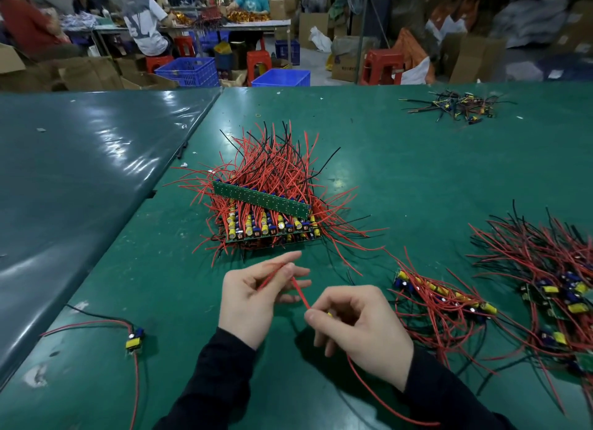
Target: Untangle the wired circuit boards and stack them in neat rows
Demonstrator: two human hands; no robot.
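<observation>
A neat stack of wired circuit boards (272, 227) stands in the middle of the green table (417, 179), red and black wires fanning out behind it and a bare green board strip (261, 199) lying across its top. In front of it my left hand (253, 298) pinches a red wire (300, 290) that runs to my right hand (359, 323). My right hand grips a small board, mostly hidden in the fingers, with another red wire trailing below the wrist. Tangled boards lie to the right: a small bundle (442, 298) and a larger heap (552, 291).
A single wired board (134, 338) lies at the near left. A small pile of wire scraps and parts (459, 105) sits far right. A second darker table (80, 173) adjoins on the left. People work at benches beyond, among blue crates (282, 77) and cardboard boxes.
</observation>
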